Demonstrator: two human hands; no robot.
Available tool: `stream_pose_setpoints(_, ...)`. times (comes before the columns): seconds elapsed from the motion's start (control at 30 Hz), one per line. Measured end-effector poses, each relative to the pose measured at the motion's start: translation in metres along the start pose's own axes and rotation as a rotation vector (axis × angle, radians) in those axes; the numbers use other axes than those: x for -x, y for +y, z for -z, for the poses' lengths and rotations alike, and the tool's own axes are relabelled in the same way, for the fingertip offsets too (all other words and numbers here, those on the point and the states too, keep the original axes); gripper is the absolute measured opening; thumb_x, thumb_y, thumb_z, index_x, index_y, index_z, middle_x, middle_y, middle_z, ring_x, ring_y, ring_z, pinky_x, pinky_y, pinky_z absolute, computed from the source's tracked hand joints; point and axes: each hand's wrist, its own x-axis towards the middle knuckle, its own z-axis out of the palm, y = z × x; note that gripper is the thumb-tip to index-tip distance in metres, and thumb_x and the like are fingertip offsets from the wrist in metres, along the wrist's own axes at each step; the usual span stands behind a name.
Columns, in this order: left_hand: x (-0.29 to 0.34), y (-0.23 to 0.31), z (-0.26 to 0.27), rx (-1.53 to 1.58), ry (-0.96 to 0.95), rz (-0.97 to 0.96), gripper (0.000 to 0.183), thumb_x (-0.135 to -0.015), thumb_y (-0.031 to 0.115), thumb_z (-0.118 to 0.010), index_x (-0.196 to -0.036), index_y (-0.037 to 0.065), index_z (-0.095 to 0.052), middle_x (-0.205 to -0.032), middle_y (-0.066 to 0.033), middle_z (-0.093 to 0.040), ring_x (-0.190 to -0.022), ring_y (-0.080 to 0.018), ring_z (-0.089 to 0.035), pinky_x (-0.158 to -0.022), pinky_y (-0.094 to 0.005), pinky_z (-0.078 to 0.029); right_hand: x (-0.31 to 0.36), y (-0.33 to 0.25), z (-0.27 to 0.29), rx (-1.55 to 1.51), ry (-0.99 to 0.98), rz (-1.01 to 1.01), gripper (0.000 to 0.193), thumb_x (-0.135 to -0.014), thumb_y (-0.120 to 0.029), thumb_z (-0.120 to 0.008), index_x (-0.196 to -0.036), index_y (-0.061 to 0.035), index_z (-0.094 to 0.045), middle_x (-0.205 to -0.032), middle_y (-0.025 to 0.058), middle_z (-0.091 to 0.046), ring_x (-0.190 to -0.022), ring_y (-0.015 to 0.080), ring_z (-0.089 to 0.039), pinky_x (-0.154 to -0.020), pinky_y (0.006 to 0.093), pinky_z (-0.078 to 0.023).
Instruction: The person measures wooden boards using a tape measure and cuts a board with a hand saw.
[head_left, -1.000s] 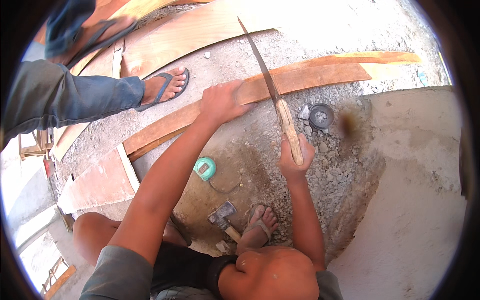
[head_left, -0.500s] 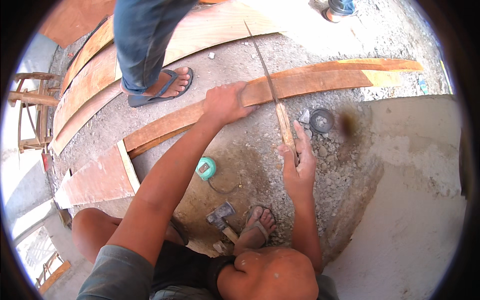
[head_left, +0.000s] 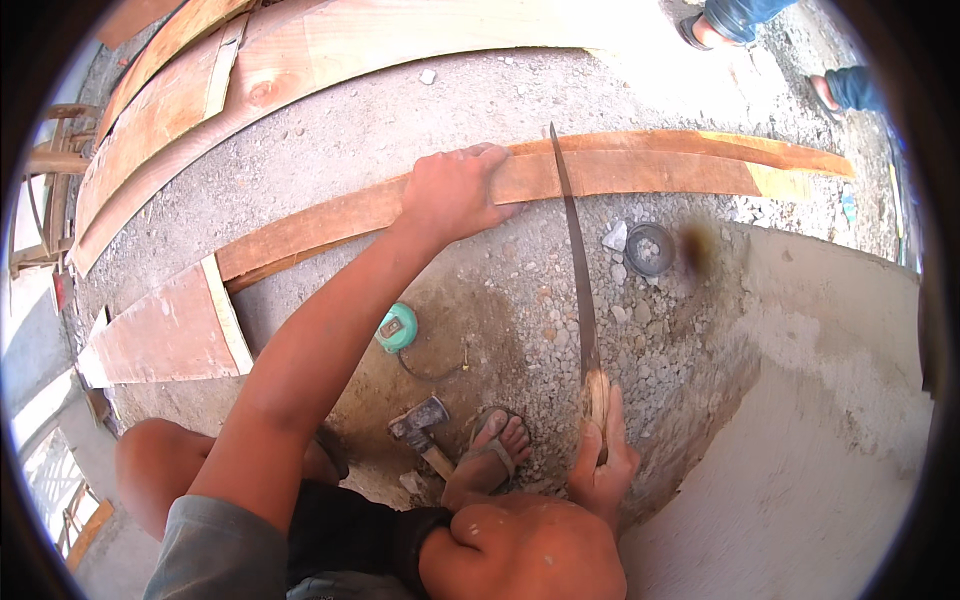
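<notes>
My left hand is closed over a long reddish-brown wooden plank, with its fingers across the far edge and its thumb at the near edge. My right hand grips the pale wooden handle of a handsaw. The narrow, tapering saw blade lies across the plank to the right of my left hand, its tip just past the far edge. The handle is drawn back near my knee. A second strip of wood shows along the plank's far side, and the plank's left end meets a dusty board.
A hammer lies beside my sandalled foot. Nearby is a round teal case with a thin cord. A dark round container stands on gravel. Plywood sheets lie beyond; a concrete slab is at right. Other people's feet show at upper right.
My right hand has pulled the saw back toward me, so less blade reaches past the plank. The person standing at upper left has left that spot. My left hand still holds the plank.
</notes>
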Motion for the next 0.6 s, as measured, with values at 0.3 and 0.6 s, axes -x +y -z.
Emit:
stream_pose_setpoints(0.3,-0.006,-0.007,-0.004,0.017,-0.015,0.010,0.069,-0.077,0.062,-0.078,-0.128,0.017,-0.069,-0.097,-0.0144,-0.077,-0.088,-0.0353,-0.075,-0.077,-0.0475,-0.059,-0.124,-0.043,-0.040,0.005,0.029,0.083,0.047,-0.101,-0.012,-0.059,-0.147,0.0010,-0.056,-0.083,0.0262,-0.070,-0.063,0.0322,-0.069,-0.062,0.0387,-0.054)
stream_pose_setpoints(0.6,0.001,-0.003,-0.006,-0.005,0.048,0.010,0.069,-0.076,0.059,-0.079,-0.129,0.017,-0.069,-0.103,-0.0137,-0.077,-0.090,-0.0347,-0.075,-0.080,-0.0471,-0.060,-0.062,-0.020,-0.037,0.003,0.083,0.042,0.047,-0.100,-0.010,-0.059,-0.146,0.0011,-0.058,-0.090,0.0284,-0.071,-0.064,0.0333,-0.072,-0.059,0.0399,-0.053)
